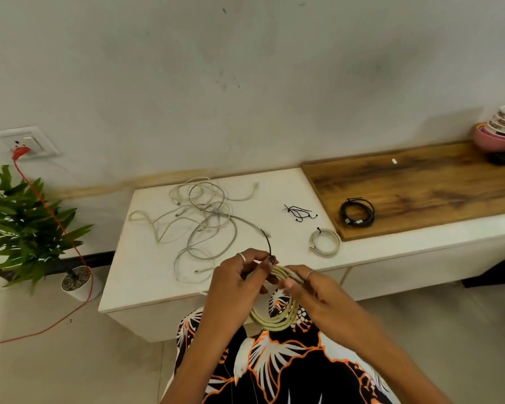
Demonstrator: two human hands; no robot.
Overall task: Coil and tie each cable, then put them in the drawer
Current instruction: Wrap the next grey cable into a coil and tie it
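Both my hands hold a coiled cream cable [277,319] over my lap, in front of the white table [146,275]. My left hand [239,284] pinches a thin black tie [266,240] at the coil's top; the tie's free end sticks up. My right hand [306,290] grips the coil's upper right side. A tangle of loose white cables [199,223] lies on the table. A tied white coil [324,242] rests at the table's right, and a tied black coil [357,212] sits on the wooden surface [420,185]. No drawer is visible.
Spare black ties [299,212] lie on the table. Stacked bowls [500,129] stand at the far right. A potted plant [27,228] is on the floor at left, with an orange cord [56,223] running from a wall socket [27,142].
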